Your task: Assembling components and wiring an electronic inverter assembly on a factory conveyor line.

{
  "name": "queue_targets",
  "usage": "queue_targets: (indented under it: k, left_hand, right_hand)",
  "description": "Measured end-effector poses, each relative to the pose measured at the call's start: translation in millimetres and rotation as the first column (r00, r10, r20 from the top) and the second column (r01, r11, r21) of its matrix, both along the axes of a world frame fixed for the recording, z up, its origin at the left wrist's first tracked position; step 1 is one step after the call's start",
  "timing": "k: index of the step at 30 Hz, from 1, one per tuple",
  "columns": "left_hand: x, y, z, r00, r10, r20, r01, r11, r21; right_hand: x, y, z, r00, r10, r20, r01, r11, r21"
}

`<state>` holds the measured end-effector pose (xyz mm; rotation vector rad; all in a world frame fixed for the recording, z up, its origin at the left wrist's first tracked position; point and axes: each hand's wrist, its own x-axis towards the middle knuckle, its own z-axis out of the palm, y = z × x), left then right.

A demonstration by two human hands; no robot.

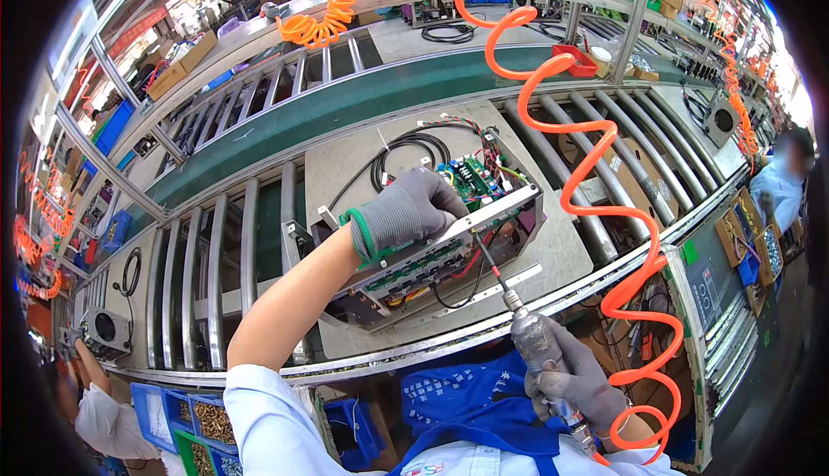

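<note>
Two gloved hands are at an open electronic unit (414,279) in the middle of the head view. Its metal case, with green circuit boards, sits on a flat beige board (557,250) over the rollers (201,277) of a conveyor. At the centre of the frame the left hand (417,204) bends its fingers down onto a pale metal bar (494,210) along the unit's upper edge; whether they pinch it I cannot tell. Right of bottom centre, the right hand (577,378) is wrapped around the body of a power screwdriver (537,342), whose shaft slants up leftward to the bar; contact at the tip is too small to tell. An orange coiled hose (596,165) loops down from the top to the lower right. Black cable (377,165) lies coiled behind the unit, above centre. Bins of small brass-coloured parts (213,422) stand at lower left, and another person (781,187) shows at the right edge.
</note>
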<state>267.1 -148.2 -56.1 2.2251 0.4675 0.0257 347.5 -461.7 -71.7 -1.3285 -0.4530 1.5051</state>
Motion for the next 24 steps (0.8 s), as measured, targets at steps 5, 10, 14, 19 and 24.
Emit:
queue_targets:
  k: [5,10,14,19,24]
  left_hand:
    - [-9.4,7.0,5.0,0.954,0.161,0.252,-0.128,0.982,-0.142]
    - [-63.2,27.0,16.5,0.817,0.514,0.262,-0.08,0.551,-0.831]
    - [-102.3,10.4,13.2,0.682,0.699,0.214,-0.168,0.435,-0.885]
    - [-136.8,-18.6,24.1,0.716,0.634,0.292,-0.209,0.594,-0.777]
    - [-154.0,-25.2,22.6,0.797,0.532,0.285,-0.386,0.812,-0.438]
  right_hand:
    - [-2.5,-3.8,1.1,1.0,-0.018,-0.016,0.018,0.999,0.046]
    - [-9.5,-8.1,6.2,0.985,0.16,-0.059,-0.158,0.987,0.039]
    - [-28.4,5.5,-2.2,0.949,0.317,0.0,-0.316,0.948,0.035]
    - [-43.4,20.8,-7.9,0.927,0.375,-0.03,-0.371,0.925,0.086]
    - [-49.7,27.3,-6.5,0.915,0.402,-0.007,-0.4,0.912,0.093]
